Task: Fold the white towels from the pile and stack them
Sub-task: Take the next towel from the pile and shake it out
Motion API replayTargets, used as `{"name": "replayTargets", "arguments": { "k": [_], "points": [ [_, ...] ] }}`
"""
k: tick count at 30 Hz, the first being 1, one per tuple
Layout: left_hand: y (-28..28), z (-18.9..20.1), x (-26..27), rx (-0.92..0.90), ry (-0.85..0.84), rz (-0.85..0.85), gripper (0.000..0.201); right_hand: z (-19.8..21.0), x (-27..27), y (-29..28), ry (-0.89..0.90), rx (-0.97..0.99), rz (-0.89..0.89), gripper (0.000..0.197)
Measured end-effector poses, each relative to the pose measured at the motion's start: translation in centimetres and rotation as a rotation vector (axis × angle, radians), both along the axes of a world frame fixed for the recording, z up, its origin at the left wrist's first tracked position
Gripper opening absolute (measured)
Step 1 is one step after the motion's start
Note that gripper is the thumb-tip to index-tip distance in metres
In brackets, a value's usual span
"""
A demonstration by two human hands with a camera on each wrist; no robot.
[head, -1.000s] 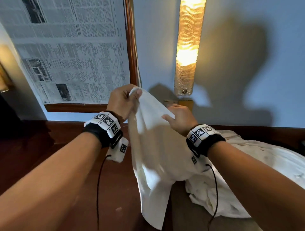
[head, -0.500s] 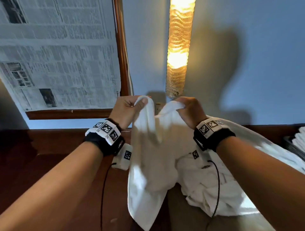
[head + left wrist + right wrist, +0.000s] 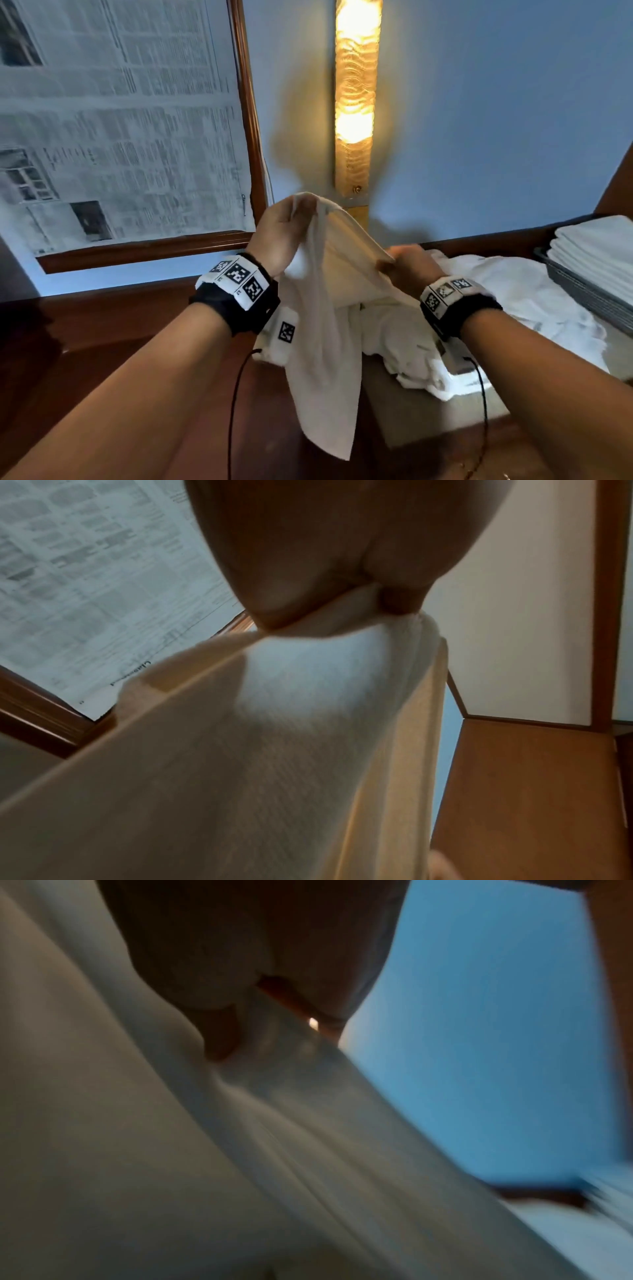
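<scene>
From the head view, my left hand (image 3: 281, 236) pinches the top corner of a soft white cloth towel (image 3: 325, 342). My right hand (image 3: 409, 267) grips its top edge lower down and to the right. The towel hangs long and straight down between my hands, closer to the left one. The messy pile of white towels (image 3: 496, 308) lies under my right wrist. A neat stack of folded white towels (image 3: 596, 253) sits far right in a grey tray (image 3: 582, 291). I think the right hand must slide to the other corner.

From the left wrist, fingers (image 3: 291, 593) squeeze the towel (image 3: 274, 750) tight.

From the right wrist, it is blurry, but fingers (image 3: 219, 1031) curl on cloth (image 3: 171, 1150).
</scene>
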State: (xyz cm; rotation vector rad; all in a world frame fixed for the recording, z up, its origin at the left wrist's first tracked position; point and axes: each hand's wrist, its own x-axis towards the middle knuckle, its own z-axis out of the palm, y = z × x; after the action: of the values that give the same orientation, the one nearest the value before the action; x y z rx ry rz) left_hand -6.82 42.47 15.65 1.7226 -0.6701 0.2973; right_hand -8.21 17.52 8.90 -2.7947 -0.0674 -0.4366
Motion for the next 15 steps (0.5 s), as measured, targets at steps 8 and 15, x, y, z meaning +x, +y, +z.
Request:
{"name": "replayTargets", "arguments": {
  "k": [8,15],
  "points": [
    [1.8,-1.7,-3.4,-0.062,0.182,-0.117,0.024,1.0,-4.0,2.1,-0.252,0.483,-0.153,0.032],
    [-2.1,-2.9,-4.6,-0.098,0.238,-0.238,0.030,7.2,-6.7,7.4,-0.369,0.271,0.090,0.011]
  ]
}}
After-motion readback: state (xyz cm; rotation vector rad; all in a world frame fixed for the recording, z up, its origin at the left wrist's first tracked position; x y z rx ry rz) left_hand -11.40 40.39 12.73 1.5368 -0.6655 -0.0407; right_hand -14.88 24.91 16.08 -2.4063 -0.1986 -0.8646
